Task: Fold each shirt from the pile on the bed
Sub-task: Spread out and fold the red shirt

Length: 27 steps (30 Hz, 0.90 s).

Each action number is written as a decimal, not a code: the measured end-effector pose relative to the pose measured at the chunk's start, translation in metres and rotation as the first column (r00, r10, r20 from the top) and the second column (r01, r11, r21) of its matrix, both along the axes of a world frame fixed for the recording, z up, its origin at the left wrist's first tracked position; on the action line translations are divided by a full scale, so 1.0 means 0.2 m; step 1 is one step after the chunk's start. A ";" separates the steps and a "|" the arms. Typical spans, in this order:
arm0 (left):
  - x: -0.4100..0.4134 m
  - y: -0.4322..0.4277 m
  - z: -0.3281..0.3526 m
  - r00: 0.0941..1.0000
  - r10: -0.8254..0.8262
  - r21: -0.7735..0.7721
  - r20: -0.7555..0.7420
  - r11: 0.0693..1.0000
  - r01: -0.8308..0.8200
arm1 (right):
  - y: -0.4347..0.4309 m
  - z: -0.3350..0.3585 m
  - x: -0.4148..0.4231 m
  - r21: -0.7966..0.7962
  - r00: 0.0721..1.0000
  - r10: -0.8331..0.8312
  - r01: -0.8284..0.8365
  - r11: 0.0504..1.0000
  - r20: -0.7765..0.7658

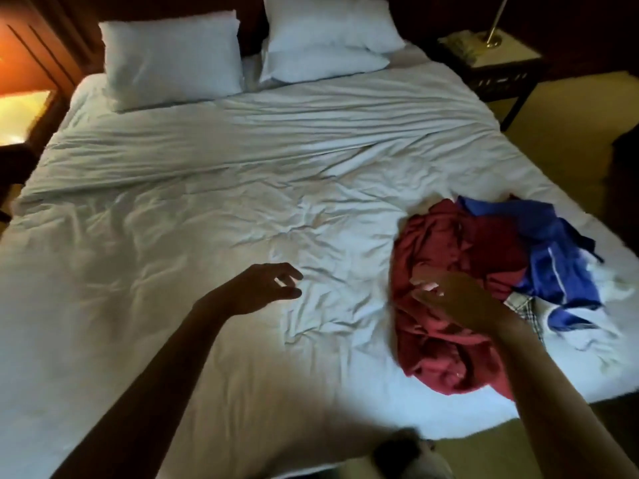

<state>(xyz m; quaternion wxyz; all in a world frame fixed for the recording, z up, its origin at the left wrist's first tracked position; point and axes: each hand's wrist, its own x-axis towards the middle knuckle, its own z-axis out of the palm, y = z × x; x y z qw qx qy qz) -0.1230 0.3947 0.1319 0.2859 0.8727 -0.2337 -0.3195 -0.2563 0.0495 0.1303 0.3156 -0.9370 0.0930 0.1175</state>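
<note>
L hand point(262, 288), nearest w/ its forearm, hovers over wrinkled white bed sheet point(207, 219), fingers loosely spread, holding nothing. R hand point(460, 302), blurred, fingers stretched out above crumpled dark-red shirt point(442, 344); contact unclear. Shirt lies at bed's right near corner, touching blue white-striped garment point(553, 257).

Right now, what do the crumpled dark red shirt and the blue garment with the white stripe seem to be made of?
The crumpled dark red shirt looks like matte knit, likely cotton: dull surface, rounded folds. The blue garment with the white stripe looks smooth and synthetic, perhaps polyester: faint sheen. Blur leaves both uncertain.
</note>
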 end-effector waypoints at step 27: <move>0.31 -0.63 -0.11 0.907 0.407 -0.818 -0.106 0.483 -0.312 | -0.10 0.02 0.41 0.061 0.787 -0.016 -0.027 0.998 0.616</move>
